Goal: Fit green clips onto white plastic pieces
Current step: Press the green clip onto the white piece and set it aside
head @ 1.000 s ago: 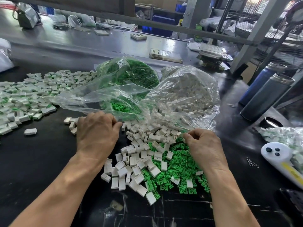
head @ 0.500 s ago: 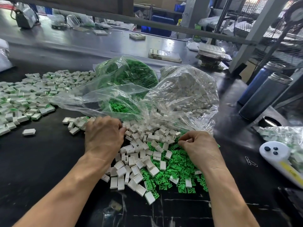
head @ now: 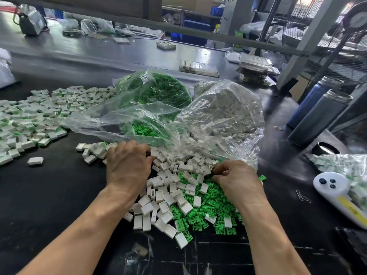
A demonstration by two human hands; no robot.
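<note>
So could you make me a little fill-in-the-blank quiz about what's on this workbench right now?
1. The loose clips heaped under the right hand are ____ in colour.
2. The two big bags behind the hands are made of clear ____.
3. The pile of finished pieces lies on the person's ____ side.
4. Beside the white handheld device on the dark table lie two metal ____.

Missing words: green; plastic; left; paper clips

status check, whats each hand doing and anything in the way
Left hand curled down on white pieces, grip hidden. Right hand pinching at green clips, item unclear. Clear bags crowd the pile's far edge.
</note>
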